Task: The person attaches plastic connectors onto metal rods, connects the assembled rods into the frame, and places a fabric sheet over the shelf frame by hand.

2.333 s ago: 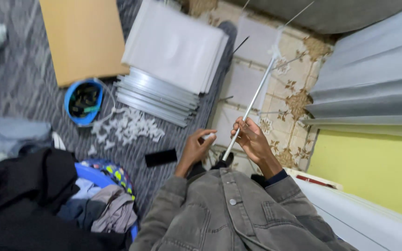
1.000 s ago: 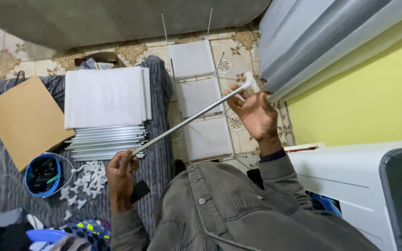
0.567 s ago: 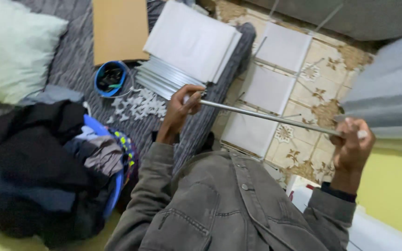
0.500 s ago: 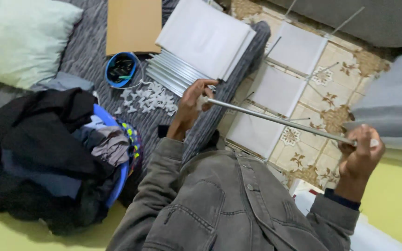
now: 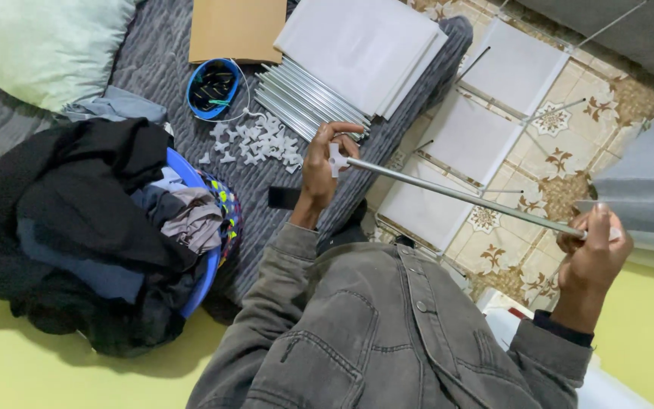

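Left hand point(image 5: 319, 170) pinching white connector point(image 5: 337, 159) at rod point(image 5: 456, 195) end, right hand point(image 5: 592, 254) clamped on far end, probably capped too; best pressed on squarely, rod level.

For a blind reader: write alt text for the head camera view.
A person in a grey jacket holds a long metal rod level between both hands: the left hand presses a white plastic connector onto one end, the right hand grips the other. Beyond lie loose white connectors, stacked rods and white panels.
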